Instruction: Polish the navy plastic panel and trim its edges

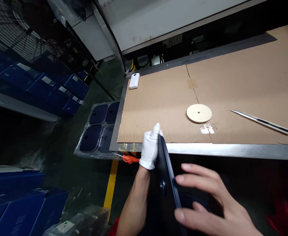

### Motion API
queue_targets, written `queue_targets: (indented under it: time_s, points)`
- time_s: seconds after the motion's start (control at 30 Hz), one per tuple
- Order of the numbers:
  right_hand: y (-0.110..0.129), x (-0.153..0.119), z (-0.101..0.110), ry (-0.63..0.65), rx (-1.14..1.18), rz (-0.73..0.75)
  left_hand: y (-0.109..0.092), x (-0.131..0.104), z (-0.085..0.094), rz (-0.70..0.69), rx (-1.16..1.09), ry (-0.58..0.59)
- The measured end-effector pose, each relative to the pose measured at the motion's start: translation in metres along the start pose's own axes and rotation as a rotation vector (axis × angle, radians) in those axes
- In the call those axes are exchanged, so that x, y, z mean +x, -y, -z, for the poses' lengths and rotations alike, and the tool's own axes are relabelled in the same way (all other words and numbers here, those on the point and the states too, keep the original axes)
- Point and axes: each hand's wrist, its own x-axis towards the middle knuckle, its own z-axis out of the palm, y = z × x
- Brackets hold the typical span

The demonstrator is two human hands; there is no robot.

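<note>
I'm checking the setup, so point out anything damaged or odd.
The cardboard looks worn, with a ragged dark line and a patchy white mark by the pale disc. Oddly, the left hand is gloved; the right hand is bare.

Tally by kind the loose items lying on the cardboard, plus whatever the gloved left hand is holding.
White boxy device: 1
Cream round disc: 1
Slim pointed tool: 1
Dark panel, in the gloved left hand: 1
Total: 4
</note>
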Motion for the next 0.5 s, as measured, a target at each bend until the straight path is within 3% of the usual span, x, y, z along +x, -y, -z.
queue_targets:
  time_s: [0.17, 0.5]
  points:
    - [-0.011, 0.009, 0.000, 0.040, 0.057, 0.122, -0.002, -0.003, 0.005, 0.007, 0.037, -0.074]
    - [-0.005, 0.000, 0.003, 0.004, 0.000, 0.077, -0.001, -0.003, 0.003, -0.023, 0.075, -0.016]
